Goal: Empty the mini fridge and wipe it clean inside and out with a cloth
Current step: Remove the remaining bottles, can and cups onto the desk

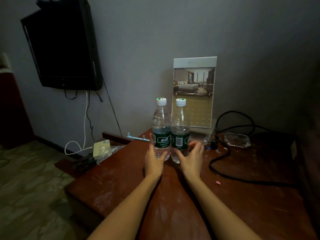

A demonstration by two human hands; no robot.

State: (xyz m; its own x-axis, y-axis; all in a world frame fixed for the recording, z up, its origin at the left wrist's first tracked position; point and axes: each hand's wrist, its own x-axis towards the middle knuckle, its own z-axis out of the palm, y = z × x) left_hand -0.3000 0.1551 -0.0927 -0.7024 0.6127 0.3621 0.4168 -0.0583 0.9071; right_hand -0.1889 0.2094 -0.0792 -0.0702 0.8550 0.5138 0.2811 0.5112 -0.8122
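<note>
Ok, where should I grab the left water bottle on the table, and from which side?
Grip the left bottle round its body at the green label, coming from its left: it stands upright, and the right bottle crowds its other side. The left hand holds it there.

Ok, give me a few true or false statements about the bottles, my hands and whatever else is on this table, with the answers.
1. The left bottle and the right bottle stand upright side by side on the table. True.
2. The caps are red. False: they are white.
3. The left hand holds the left bottle and the right hand holds the right bottle. True.
4. The display card lies flat on the table. False: it stands upright behind the bottles.
5. A black cable lies on the table to the right of the bottles. True.
</note>
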